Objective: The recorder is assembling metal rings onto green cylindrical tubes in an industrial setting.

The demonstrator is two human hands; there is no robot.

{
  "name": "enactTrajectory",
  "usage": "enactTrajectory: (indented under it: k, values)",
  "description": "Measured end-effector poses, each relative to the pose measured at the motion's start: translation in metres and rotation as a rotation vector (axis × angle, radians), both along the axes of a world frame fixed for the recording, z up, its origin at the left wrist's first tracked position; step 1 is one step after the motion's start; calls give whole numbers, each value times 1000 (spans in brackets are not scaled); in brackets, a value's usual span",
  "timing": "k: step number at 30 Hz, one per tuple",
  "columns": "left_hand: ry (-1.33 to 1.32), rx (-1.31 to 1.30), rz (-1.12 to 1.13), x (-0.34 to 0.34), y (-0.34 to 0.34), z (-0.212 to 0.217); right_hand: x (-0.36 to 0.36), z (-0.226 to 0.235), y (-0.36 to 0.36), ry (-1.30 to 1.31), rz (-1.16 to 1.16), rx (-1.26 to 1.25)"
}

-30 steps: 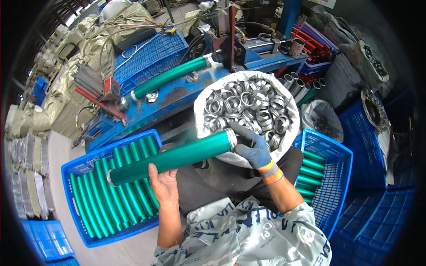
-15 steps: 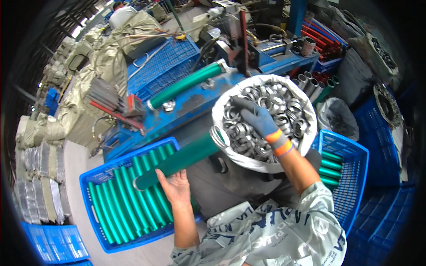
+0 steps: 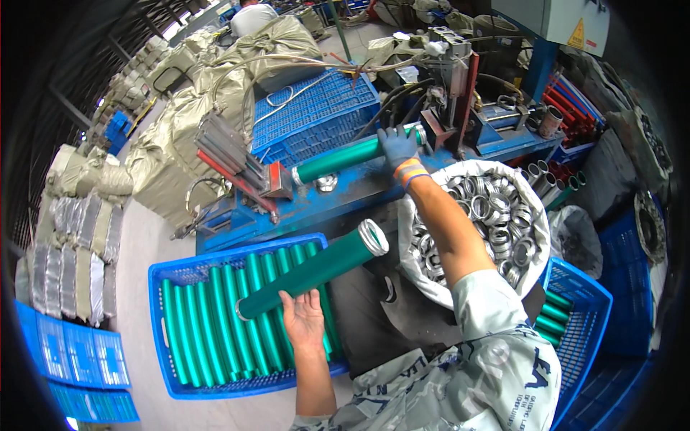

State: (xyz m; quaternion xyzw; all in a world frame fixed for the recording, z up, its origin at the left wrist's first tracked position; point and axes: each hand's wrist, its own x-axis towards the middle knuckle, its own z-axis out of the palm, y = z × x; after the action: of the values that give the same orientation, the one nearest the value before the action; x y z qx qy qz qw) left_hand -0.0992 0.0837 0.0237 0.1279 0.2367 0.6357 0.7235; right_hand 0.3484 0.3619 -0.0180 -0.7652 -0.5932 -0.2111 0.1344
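My bare left hand holds a green tube from below near its lower left end, over a blue crate. The tube slants up to the right and has a silvery metal ring at its upper end. My right hand, in a blue-grey glove with an orange and grey cuff, grips a second green tube near its right end. That tube lies on the blue bench machine between two upright fixtures. Beside my right forearm, a white sack holds many loose metal rings.
Rows of green tubes fill the blue crate at lower left. Another blue crate with green tubes stands at right. A metal clamp block rises at the bench's left end. Behind the bench are stacked blue crates and beige sacks.
My right hand has left the sack of rings and reached forward to the tube on the bench. My left hand still holds its tube. The whole view has shifted.
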Motion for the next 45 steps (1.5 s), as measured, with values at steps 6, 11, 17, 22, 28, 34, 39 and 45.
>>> enactTrajectory:
  k: [6, 11, 17, 22, 28, 34, 39, 45]
  values:
    - [-137, 25, -2, -18, 25, 8, -31, 99, -101, 406, 547, 433]
    - [-585, -106, -268, 32, 56, 18, 24, 144, -245, 1098, 705, 595]
    - [-763, -256, -298, 70, 51, 49, 57, 104, -369, 1422, 657, 667]
    - [-717, -234, -323, 90, 38, 55, 57, 75, -432, 1459, 484, 626]
    - [-67, -87, -120, 133, 64, 17, 65, 47, -478, 1513, 390, 691]
    - [279, 13, -133, 239, 179, -33, 46, 47, -519, 1706, 224, 817]
    - [306, -119, -61, 280, 304, -60, 36, 26, -556, 1643, 134, 845]
    - [336, -220, -65, 294, 346, -104, 32, 32, -568, 1576, 32, 897]
